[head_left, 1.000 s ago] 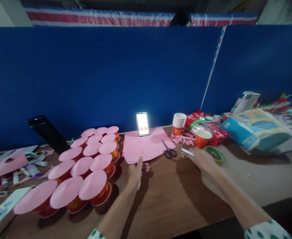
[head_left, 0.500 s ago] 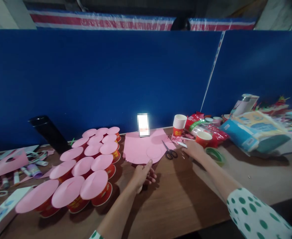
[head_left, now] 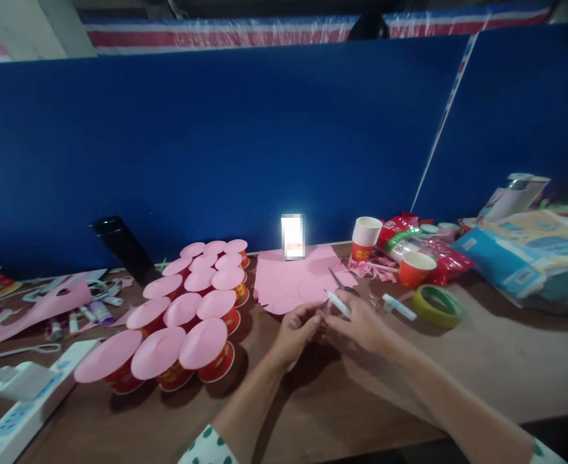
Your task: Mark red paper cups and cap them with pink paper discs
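Observation:
My two hands meet over the brown table (head_left: 361, 399), just in front of a pink paper sheet (head_left: 284, 283). My right hand (head_left: 361, 325) is closed on a thin white stick (head_left: 338, 303) that points up and to the left. My left hand (head_left: 296, 328) pinches at the near end of the same stick. Dark-handled scissors (head_left: 340, 282) lie on the pink sheet right behind my fingers. A second white stick (head_left: 398, 307) lies on the table to the right of my right hand.
Several red paper cups topped with pink discs (head_left: 191, 316) stand left of my hands. A green tape ring (head_left: 438, 306), a red cup (head_left: 416, 269), a cup stack (head_left: 365, 238) and packets lie right. A lit phone (head_left: 292, 236) leans on the blue partition. A power strip (head_left: 22, 399) sits lower left.
My right hand came back from the cups area with a white stick and met my left hand, which left the pink sheet's edge. The view shifted a little to the left.

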{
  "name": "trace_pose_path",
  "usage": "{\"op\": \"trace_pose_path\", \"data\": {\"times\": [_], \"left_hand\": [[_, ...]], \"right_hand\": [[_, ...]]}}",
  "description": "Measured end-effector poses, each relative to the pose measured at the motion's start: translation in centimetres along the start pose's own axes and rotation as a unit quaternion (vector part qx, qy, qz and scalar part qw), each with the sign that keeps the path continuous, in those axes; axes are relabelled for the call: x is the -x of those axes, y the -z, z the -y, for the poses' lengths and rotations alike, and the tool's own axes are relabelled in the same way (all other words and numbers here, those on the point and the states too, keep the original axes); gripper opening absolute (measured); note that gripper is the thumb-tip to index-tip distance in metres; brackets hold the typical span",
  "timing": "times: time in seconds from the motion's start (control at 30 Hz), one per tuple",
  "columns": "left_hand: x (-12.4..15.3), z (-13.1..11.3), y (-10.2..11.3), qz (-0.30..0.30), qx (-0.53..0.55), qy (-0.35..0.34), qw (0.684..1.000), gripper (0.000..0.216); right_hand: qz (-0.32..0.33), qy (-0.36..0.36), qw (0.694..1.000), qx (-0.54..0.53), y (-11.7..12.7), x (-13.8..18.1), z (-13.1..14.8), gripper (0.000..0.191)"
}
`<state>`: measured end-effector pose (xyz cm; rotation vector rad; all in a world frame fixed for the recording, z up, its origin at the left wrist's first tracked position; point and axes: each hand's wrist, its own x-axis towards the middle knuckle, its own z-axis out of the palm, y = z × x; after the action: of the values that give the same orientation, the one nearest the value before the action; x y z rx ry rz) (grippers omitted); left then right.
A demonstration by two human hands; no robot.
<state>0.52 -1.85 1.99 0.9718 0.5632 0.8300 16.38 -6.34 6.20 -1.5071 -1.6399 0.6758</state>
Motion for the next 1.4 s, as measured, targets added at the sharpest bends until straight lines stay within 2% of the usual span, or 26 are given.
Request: {"op": "trace_pose_path", "data": {"times": [0.13,0.27,0.37,0.43,0.6,0.9,1.17,1.3,1.4], "left_hand": [[-0.1,0.0,0.3,-0.022,0.010,-0.008,1.000,0.031],[-0.3,-0.8,0.4,-0.081,0.102,-0.022,0.991,0.034],[-0.5,-1.5,0.4,-0.135,0.162,-0.036,0.977,0.036],[-0.6,-1.7,0.5,-0.147,0.178,-0.032,0.972,0.038],[-0.6,-1.5,0.6,-0.150,0.181,-0.016,0.972,0.040],[-0.4,-1.1,0.4,-0.128,0.079,-0.033,0.988,0.039],[-0.5,0.8,0.0,-0.124,0.016,-0.068,0.990,0.028],[-0.4,0.9,-0.1,-0.125,0.019,-0.059,0.990,0.030],[-0.5,0.9,-0.2,-0.129,0.012,-0.044,0.991,0.034]], "right_hand": [[-0.001,-0.013,0.999,-0.035,-0.9,-0.1,0.2,0.024],[-0.003,-0.009,0.998,-0.066,-0.7,0.2,0.2,0.031],[0.011,0.016,1.000,-0.014,-0.7,1.0,0.6,0.040],[0.008,0.043,0.998,0.051,-1.0,1.4,0.9,0.037],[0.028,0.053,0.987,0.147,-1.5,1.7,0.8,0.036],[0.027,0.047,0.984,0.169,-1.7,1.4,0.6,0.034],[0.030,0.028,0.993,0.110,-1.9,1.0,0.4,0.024],[0.070,-0.012,0.997,0.025,-2.4,0.9,0.0,0.027],[0.082,-0.031,0.996,0.017,-2.3,0.8,-0.3,0.031]]}}
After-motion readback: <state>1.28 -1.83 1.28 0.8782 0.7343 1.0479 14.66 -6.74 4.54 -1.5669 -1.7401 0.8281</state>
